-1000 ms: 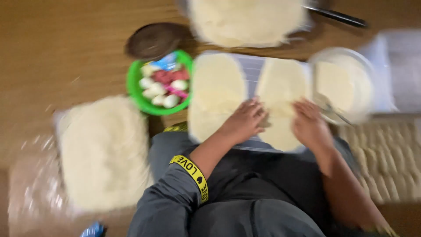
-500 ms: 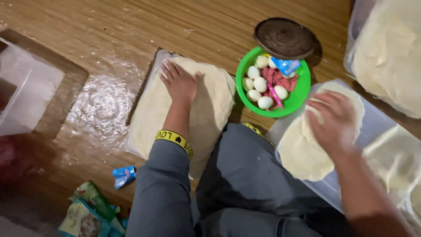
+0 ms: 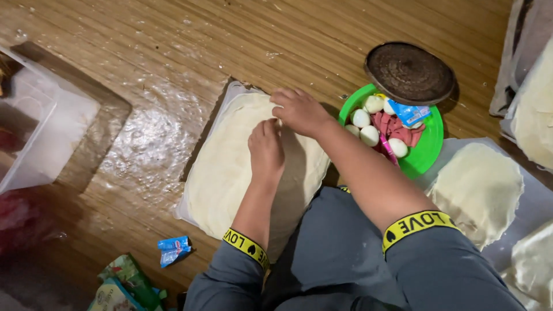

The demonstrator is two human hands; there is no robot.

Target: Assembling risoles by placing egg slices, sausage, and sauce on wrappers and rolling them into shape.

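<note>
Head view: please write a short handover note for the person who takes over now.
Left hand lies flat on the stack of thin dough sheets on the floor. Right hand pinches the top sheet's far edge with its fingers. Green bowl with eggs stands to the right; one round sheet lies beyond it. Top sheet is not lifted yet.

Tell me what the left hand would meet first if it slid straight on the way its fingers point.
The left hand lies flat on the stack of thin dough sheets, fingers pointing up-frame. Straight on, it would probably meet the right hand, whose fingertips rest just beyond.
</note>
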